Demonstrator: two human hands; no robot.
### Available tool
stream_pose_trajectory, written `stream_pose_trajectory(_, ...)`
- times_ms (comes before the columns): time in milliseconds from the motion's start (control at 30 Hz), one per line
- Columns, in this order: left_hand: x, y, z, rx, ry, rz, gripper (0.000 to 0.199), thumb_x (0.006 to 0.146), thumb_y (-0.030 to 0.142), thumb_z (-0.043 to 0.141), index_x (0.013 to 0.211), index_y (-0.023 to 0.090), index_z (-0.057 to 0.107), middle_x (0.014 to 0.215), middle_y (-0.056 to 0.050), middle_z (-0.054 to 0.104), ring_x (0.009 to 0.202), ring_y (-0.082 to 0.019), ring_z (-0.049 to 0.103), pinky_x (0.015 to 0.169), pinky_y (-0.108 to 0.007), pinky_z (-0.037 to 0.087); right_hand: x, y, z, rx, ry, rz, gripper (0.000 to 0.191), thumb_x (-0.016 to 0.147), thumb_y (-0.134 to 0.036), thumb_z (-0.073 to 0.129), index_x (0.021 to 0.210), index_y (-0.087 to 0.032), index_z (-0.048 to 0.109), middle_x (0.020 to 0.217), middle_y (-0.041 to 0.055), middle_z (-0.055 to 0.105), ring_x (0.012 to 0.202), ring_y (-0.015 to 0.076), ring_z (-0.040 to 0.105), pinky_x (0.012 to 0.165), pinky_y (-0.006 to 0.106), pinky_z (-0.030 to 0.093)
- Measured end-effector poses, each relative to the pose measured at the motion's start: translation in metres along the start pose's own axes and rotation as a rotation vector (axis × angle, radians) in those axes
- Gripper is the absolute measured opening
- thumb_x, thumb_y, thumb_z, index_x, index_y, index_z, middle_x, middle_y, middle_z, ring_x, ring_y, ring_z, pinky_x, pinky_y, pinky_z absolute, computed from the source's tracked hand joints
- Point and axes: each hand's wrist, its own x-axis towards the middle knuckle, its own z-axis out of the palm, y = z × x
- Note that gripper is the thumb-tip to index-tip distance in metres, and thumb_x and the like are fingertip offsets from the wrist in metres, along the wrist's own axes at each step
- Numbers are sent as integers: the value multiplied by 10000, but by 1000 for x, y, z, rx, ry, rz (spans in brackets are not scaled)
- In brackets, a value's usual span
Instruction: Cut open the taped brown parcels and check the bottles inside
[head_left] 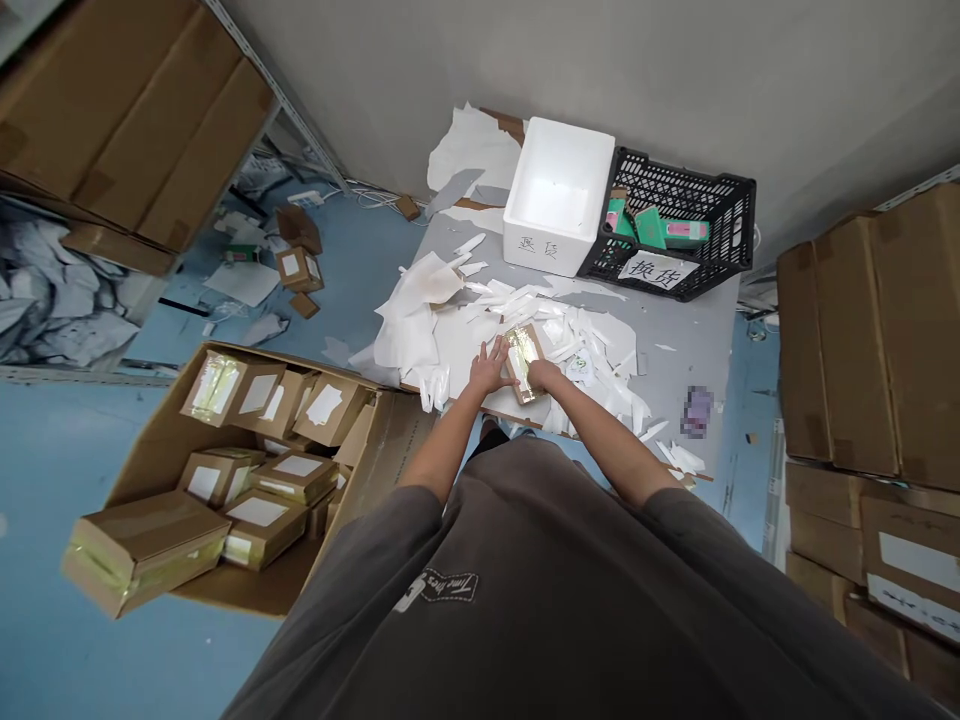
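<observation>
A small cardboard box (523, 348) with shiny yellowish tape and a white label lies on the table in front of me. My left hand (489, 367) rests against its left side, fingers spread and thumb stretched toward the near part of the box. My right hand (541, 376) is at the box's right side with its fingers curled in over the taped top. Whatever those fingers may hold is too small to make out. Torn white paper scraps (499, 300) surround the box, and a larger crumpled white sheet (409, 320) lies to its left.
A white foam box (551, 255) and a black plastic crate (739, 240) with green packages stand at the table's back. On the left, a large open carton (247, 590) holds several taped boxes. Stacked cartons (840, 350) line the right; shelving with cartons (127, 110) stands left.
</observation>
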Motion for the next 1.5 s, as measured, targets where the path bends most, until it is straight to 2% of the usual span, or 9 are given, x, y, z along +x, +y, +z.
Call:
stream_pose_trajectory(167,4,2,3,-7,22,-9,1297,805,832,764,1801,298,129,1878,-67,-22,1701,-503,-41,1325,-692,222,-54,65,1,39,-162,123,255,723,-309,943,841,-205,742,735,124,719,714,320,771,626,380,595)
stream_pose_trajectory(333,2,14,-1,85,76,44,1228,815,709,834,1780,223,251,1865,-159,89,1705,-489,-12,1339,-671,194,-72,88,-21,49,-73,101,288,868,-441,853,963,-206,714,916,174,765,989,379,771,777,385,585)
stream_pose_trajectory(533,-10,34,-2,161,-29,507,772,876,302,746,1625,286,561,1672,-142,490,1633,-413,311,1309,-563,310,-62,77,-26,-11,174,130,594,871,-606,851,1207,-182,604,1200,211,766,1206,385,712,934,384,563)
stream_pose_trajectory(733,2,43,2,203,-59,491,808,694,245,852,1485,298,692,1529,-170,570,1503,-480,388,1281,-623,251,-41,64,-8,53,237,224,682,748,-507,983,1200,-206,570,1254,218,761,1291,374,689,992,405,561)
stream_pose_trajectory(933,13,58,-2,269,-167,514,643,713,205,822,1351,250,758,1443,-206,627,1451,-443,441,1228,-589,321,-40,57,-11,-9,273,268,690,746,-480,992,1209,-197,565,1238,249,768,1256,387,718,1023,442,556)
stream_pose_trajectory(1067,1,59,6,190,-74,578,651,739,208,837,1377,220,709,1560,-188,603,1571,-424,392,1311,-601,242,-38,51,-15,-33,271,221,697,782,-473,964,1260,-178,551,1208,252,771,1223,392,730,994,440,557)
stream_pose_trajectory(1200,-17,53,28,177,49,521,760,759,291,887,1459,173,615,1643,-195,545,1603,-392,416,1318,-530,329,-44,60,-25,-81,172,60,594,882,-534,869,1248,-203,538,1158,179,782,1113,351,754,903,382,565)
stream_pose_trajectory(1367,-23,50,47,156,113,433,937,739,241,892,1569,107,479,1445,-234,696,1562,-404,490,1291,-529,394,-76,102,-40,69,-89,-98,319,1150,-524,397,1237,-247,530,769,-15,709,595,212,677,682,291,526)
stream_pose_trajectory(1500,-19,51,46,184,76,441,985,713,230,904,1581,73,465,1344,-239,742,1550,-419,503,1274,-511,419,-89,120,-41,29,-249,-147,246,1145,-441,426,1109,-242,567,637,-53,623,531,192,612,683,275,505)
